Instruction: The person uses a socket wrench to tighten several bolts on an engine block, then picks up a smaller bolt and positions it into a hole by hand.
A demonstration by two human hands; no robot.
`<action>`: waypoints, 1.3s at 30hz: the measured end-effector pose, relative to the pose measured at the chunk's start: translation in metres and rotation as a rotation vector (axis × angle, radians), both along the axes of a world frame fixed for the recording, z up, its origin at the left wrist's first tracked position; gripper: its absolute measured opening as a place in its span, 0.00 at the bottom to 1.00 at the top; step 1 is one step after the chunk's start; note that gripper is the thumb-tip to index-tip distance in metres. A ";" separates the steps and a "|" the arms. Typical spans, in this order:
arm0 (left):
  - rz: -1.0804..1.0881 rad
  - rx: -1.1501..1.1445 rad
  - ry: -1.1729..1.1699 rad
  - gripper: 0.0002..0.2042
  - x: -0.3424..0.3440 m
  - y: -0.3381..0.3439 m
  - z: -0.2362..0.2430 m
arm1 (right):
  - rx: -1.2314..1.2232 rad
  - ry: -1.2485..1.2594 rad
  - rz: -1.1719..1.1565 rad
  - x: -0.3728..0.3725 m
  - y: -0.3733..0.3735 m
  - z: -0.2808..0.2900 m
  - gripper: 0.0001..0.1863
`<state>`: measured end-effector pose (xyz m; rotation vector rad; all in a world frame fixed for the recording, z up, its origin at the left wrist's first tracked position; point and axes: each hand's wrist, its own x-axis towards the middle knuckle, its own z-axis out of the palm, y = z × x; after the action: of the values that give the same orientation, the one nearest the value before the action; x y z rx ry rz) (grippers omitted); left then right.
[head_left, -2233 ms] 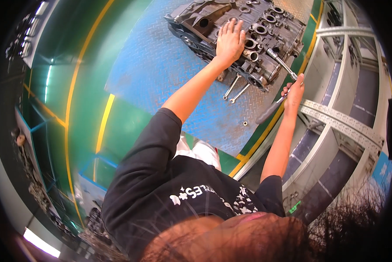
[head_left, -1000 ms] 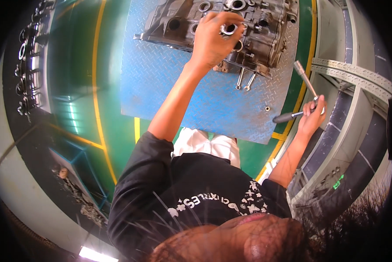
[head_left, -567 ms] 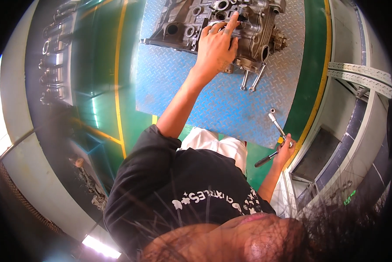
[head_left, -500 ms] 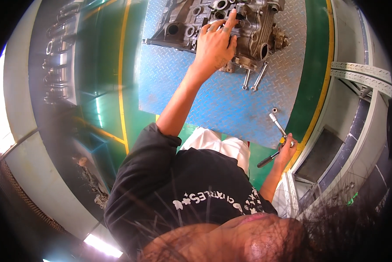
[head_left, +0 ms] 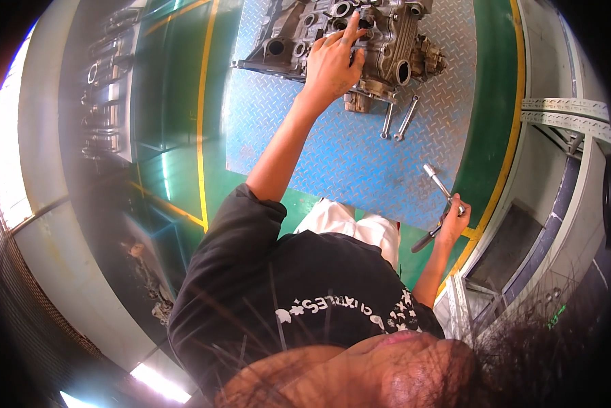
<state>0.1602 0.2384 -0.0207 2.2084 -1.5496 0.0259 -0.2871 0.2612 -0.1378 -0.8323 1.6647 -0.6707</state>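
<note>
My left hand (head_left: 331,69) rests on a greasy metal engine block (head_left: 381,53) at the far end of the blue tread-plate table (head_left: 278,129). Its index finger is stretched out beside round openings in the casting; the fingertips touch nothing I can make out as held. On the right, my right hand (head_left: 454,217) is closed round a ratchet wrench (head_left: 440,183) with a black handle and a long shiny extension. The extension's tip is over the tabletop near the right edge. Two combination wrenches, one (head_left: 387,121) shorter-looking and one (head_left: 406,117) beside it, lie just below the engine.
Green floor (head_left: 278,204) with yellow lines surrounds the table. To the right stands a pale perforated metal frame (head_left: 567,107). At the left is a grey bench (head_left: 118,88) carrying several metal parts.
The ratchet's tip has shifted to where a small round metal piece lay, and that piece no longer shows. My right hand has risen slightly. The left hand stays at the engine.
</note>
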 end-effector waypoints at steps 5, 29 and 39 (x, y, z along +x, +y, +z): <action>-0.036 0.044 -0.007 0.39 -0.002 0.007 0.007 | -0.083 0.048 0.048 -0.013 0.007 -0.013 0.18; 0.138 0.021 -0.066 0.40 -0.030 -0.012 -0.009 | -0.142 0.030 0.074 0.009 -0.002 0.043 0.17; 0.041 0.028 -0.097 0.31 -0.047 0.000 0.008 | -0.064 -0.047 -0.070 0.019 -0.014 0.039 0.17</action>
<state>0.1131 0.2379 -0.0126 2.2912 -1.5643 0.1263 -0.2684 0.2476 -0.0988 -0.8000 1.6434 -0.7897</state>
